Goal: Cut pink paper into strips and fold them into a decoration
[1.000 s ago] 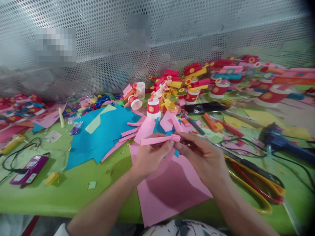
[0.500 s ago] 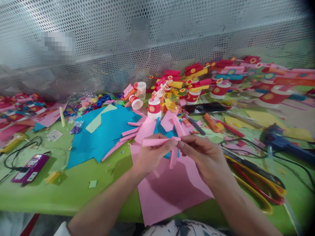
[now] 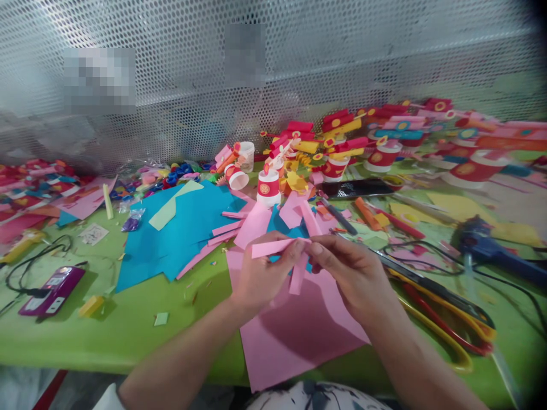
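Between my two hands is a pink paper strip (image 3: 273,248), its long flat end pointing left and another length hanging down below my fingers. My left hand (image 3: 262,276) is closed, thumb pressing the strip against the fingers. The fingertips of my right hand (image 3: 352,267) pinch the same strip at its right end. Whether it is one folded strip or two pieces I cannot tell. Beneath my hands lies a large pink sheet (image 3: 294,347), partly in their shadow. Just beyond stands a red and white paper cup (image 3: 269,189), upside down.
Blue sheets (image 3: 171,239) and cut pink strips (image 3: 224,229) lie to the left. A purple power strip (image 3: 53,291) is at far left. On the right are scissors (image 3: 431,296), a glue gun (image 3: 482,239) and its cable. Decorated cups (image 3: 382,155) line the back by a perforated metal panel (image 3: 179,91).
The left end of the pink strip has turned to show its flat side and tilts down slightly. My hands have shifted only a little, still pinching it.
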### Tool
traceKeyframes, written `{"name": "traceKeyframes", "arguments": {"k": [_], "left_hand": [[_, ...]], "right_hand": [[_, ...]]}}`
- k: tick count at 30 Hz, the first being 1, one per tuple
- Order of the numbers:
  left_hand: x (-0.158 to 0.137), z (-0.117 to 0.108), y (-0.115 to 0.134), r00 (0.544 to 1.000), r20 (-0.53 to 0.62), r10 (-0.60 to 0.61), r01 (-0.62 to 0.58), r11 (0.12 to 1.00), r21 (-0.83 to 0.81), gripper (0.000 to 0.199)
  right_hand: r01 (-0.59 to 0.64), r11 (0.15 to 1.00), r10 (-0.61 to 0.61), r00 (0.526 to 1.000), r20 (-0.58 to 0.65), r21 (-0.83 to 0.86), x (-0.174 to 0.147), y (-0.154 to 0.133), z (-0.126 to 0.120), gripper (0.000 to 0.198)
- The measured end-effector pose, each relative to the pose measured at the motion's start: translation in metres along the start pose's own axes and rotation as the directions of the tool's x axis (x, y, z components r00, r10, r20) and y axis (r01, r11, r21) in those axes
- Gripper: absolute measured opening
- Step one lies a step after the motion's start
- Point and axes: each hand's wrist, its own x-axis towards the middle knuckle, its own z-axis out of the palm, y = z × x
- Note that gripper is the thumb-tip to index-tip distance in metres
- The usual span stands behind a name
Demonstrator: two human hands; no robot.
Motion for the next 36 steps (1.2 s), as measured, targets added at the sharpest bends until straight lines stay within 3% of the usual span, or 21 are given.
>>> {"name": "traceKeyframes", "arguments": {"k": [4, 8, 11, 16, 27, 33, 36], "left_hand": [[-0.0010, 0.0027, 0.0000, 0.998, 0.020, -0.054, 0.056, 0.993, -0.099, 0.024], [-0.0009, 0.0046, -0.0007, 0.984, 0.150, -0.096, 0.137, 0.947, -0.292, 0.021], [0.0001, 0.0051, -0.0012, 0.974, 0.190, -0.120, 0.181, 0.921, -0.345, 0.021], [0.0024, 0.0050, -0.0017, 0.962, 0.216, -0.168, 0.238, 0.902, -0.360, 0.025], [0.0039, 0.0037, -0.0037, 0.978, 0.134, -0.162, 0.199, 0.919, -0.339, 0.017], [0.0052, 0.0022, -0.0004, 0.957, 0.249, -0.151, 0.236, 0.902, -0.361, 0.030], [0.0053, 0.0005, 0.0021, 0.941, 0.285, -0.184, 0.292, 0.866, -0.406, 0.024]], "right_hand": [[0.012, 1.000, -0.012, 1.000, 0.011, 0.001, 0.0001, 0.0043, -0.0034, 0.022], [0.007, 1.000, -0.007, 0.998, -0.055, 0.006, 0.0000, 0.0022, -0.0022, 0.021], [0.003, 1.000, -0.002, 0.996, -0.085, 0.018, 0.0000, -0.0012, 0.0001, 0.021], [-0.010, 1.000, 0.012, 0.997, -0.079, 0.025, -0.0007, -0.0028, 0.0010, 0.023], [-0.092, 0.992, 0.091, 0.996, 0.018, 0.092, 0.0009, 0.0005, 0.0009, 0.027], [-0.099, 0.987, 0.097, 0.995, 0.019, 0.125, 0.0014, 0.0010, -0.0003, 0.027], [-0.106, 0.986, 0.107, 0.994, 0.004, 0.131, 0.0019, 0.0026, -0.0006, 0.027]]}}
